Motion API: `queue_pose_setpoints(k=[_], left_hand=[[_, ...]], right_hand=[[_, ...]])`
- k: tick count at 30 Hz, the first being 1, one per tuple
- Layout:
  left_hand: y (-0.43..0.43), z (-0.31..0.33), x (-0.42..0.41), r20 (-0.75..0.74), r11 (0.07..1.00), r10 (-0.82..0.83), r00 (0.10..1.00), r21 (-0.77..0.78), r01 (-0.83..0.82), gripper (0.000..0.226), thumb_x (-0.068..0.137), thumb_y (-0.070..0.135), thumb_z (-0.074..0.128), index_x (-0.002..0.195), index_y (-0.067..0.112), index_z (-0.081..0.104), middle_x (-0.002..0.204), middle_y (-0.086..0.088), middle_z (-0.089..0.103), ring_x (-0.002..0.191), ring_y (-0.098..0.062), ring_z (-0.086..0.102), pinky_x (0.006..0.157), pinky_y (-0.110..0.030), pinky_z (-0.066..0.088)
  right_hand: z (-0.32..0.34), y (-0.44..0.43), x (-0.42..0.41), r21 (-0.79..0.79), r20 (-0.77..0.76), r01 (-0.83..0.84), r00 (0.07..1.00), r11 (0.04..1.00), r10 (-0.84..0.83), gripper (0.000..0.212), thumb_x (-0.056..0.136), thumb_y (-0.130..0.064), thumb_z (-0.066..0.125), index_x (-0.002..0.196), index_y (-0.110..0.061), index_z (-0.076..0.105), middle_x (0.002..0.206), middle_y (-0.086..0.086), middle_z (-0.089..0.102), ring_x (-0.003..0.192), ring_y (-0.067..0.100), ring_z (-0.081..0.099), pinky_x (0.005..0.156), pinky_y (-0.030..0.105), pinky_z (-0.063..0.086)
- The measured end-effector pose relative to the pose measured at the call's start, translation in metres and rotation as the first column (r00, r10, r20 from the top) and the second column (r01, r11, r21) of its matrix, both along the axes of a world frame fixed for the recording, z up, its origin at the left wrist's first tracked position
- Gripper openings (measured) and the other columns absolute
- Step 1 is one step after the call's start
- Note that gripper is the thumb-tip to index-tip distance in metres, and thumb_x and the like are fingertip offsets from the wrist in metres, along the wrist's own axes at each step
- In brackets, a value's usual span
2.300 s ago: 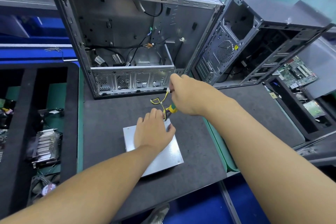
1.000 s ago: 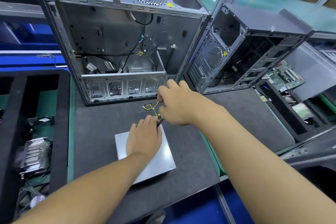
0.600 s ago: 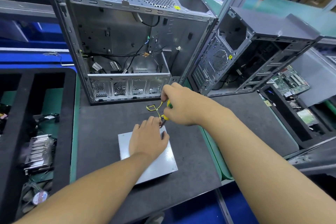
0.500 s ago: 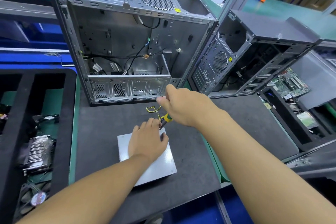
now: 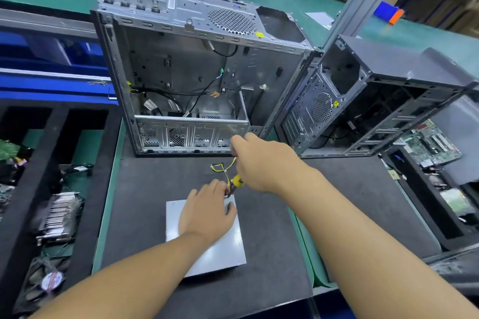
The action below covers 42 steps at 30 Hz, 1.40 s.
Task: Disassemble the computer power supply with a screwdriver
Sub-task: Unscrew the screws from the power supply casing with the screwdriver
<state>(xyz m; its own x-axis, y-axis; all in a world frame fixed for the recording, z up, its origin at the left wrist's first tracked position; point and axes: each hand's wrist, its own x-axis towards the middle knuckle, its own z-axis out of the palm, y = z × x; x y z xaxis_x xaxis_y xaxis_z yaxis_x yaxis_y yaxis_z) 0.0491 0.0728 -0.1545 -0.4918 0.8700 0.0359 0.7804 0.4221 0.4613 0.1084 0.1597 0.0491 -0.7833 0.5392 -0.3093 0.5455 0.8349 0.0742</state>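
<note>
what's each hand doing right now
Left hand: open, pressing down on the flat grey metal power supply box.
Right hand: closed around the yellow-and-green-handled screwdriver.

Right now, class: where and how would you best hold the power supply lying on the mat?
Come from above, palm on the broad flat top of the power supply near its far edge, where the left hand rests. It lies flat and low, and the screwdriver points at that corner.

Flat grey power supply, yellow-green screwdriver
</note>
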Motion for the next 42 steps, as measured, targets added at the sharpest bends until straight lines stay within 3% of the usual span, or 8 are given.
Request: queue_pose_setpoints(k=[3, 8, 15, 18, 22, 33, 39, 42], left_hand=[[-0.001, 0.003, 0.001, 0.01, 1.0, 0.01, 1.0, 0.004, -0.01, 0.007, 0.088, 0.04, 0.039, 0.093, 0.036, 0.035, 0.091, 0.018, 0.037, 0.087, -0.01, 0.048, 0.079, -0.029, 0.03], [-0.003, 0.004, 0.001, 0.02, 1.0, 0.023, 1.0, 0.005, -0.023, 0.013, 0.088, 0.041, 0.035, 0.098, 0.037, 0.043, 0.096, 0.02, 0.046, 0.089, -0.007, 0.049, 0.083, -0.028, 0.034], [-0.001, 0.004, 0.003, -0.021, 0.999, 0.031, 0.999, -0.018, -0.032, 0.021, 0.09, 0.04, 0.035, 0.105, 0.036, 0.05, 0.104, 0.018, 0.049, 0.093, -0.008, 0.049, 0.082, -0.026, 0.03], [-0.002, 0.004, 0.003, -0.008, 0.999, 0.051, 0.999, -0.001, -0.051, 0.019, 0.091, 0.041, 0.036, 0.102, 0.035, 0.05, 0.098, 0.02, 0.049, 0.092, -0.008, 0.052, 0.082, -0.027, 0.033], [-0.001, 0.004, 0.001, 0.005, 0.999, 0.043, 0.999, 0.015, -0.044, 0.019, 0.094, 0.041, 0.035, 0.105, 0.037, 0.051, 0.104, 0.021, 0.054, 0.096, -0.004, 0.053, 0.083, -0.027, 0.034], [0.001, 0.005, 0.008, -0.053, 0.995, 0.096, 0.994, -0.004, -0.097, 0.023, 0.106, 0.034, 0.03, 0.115, 0.027, 0.05, 0.115, 0.014, 0.052, 0.097, -0.013, 0.055, 0.088, -0.032, 0.036], [-0.033, 0.027, -0.011, 0.388, 0.906, 0.289, 0.875, 0.186, -0.381, 0.002, 0.096, 0.026, 0.056, 0.097, 0.026, 0.058, 0.09, 0.013, 0.063, 0.081, -0.003, 0.055, 0.068, -0.018, 0.04], [-0.073, 0.039, -0.036, 0.451, 0.834, 0.346, 0.823, 0.254, -0.49, 0.005, 0.088, 0.014, 0.067, 0.086, 0.018, 0.065, 0.078, 0.011, 0.064, 0.07, 0.0, 0.057, 0.066, -0.012, 0.044]], right_hand=[[0.004, 0.005, -0.003, -0.091, 0.061, -0.054, 0.996, 0.994, 0.059, 0.031, 0.09, -0.03, 0.052, 0.117, -0.018, 0.044, 0.116, 0.003, 0.039, 0.105, 0.028, 0.041, 0.075, 0.042, 0.044], [-0.002, 0.007, -0.007, 0.005, 0.028, -0.114, 0.993, 0.993, 0.114, 0.015, 0.102, -0.029, 0.037, 0.099, -0.015, 0.03, 0.085, 0.004, 0.046, 0.073, 0.031, 0.044, 0.062, 0.037, 0.034], [-0.003, 0.014, -0.003, -0.178, 0.027, -0.23, 0.971, 0.957, 0.238, 0.031, 0.088, -0.021, 0.055, 0.116, -0.019, 0.041, 0.117, 0.002, 0.034, 0.105, 0.028, 0.038, 0.075, 0.044, 0.048], [-0.008, 0.017, -0.002, -0.07, 0.04, -0.196, 0.979, 0.978, 0.199, 0.027, 0.098, -0.04, 0.046, 0.11, -0.017, 0.039, 0.112, 0.008, 0.048, 0.095, 0.034, 0.054, 0.068, 0.039, 0.039], [-0.012, 0.02, 0.002, 0.058, -0.093, -0.28, 0.954, 0.958, 0.285, 0.01, 0.096, -0.018, 0.047, 0.101, -0.016, 0.039, 0.1, 0.005, 0.059, 0.07, 0.032, 0.046, 0.058, 0.035, 0.033], [-0.006, 0.02, 0.022, 0.043, -0.068, -0.3, 0.951, 0.953, 0.302, 0.013, 0.099, -0.028, 0.044, 0.11, -0.022, 0.045, 0.106, -0.001, 0.053, 0.088, 0.031, 0.063, 0.063, 0.035, 0.036], [0.008, 0.017, 0.014, -0.059, -0.241, -0.284, 0.934, 0.957, 0.262, 0.008, 0.1, -0.032, 0.041, 0.103, -0.03, 0.048, 0.102, -0.01, 0.047, 0.091, 0.02, 0.057, 0.075, 0.038, 0.049], [0.001, 0.003, -0.005, -0.204, -0.352, -0.343, 0.9, 0.917, 0.259, 0.008, 0.1, -0.028, 0.044, 0.1, -0.027, 0.052, 0.1, -0.01, 0.047, 0.086, 0.014, 0.054, 0.078, 0.035, 0.047]])
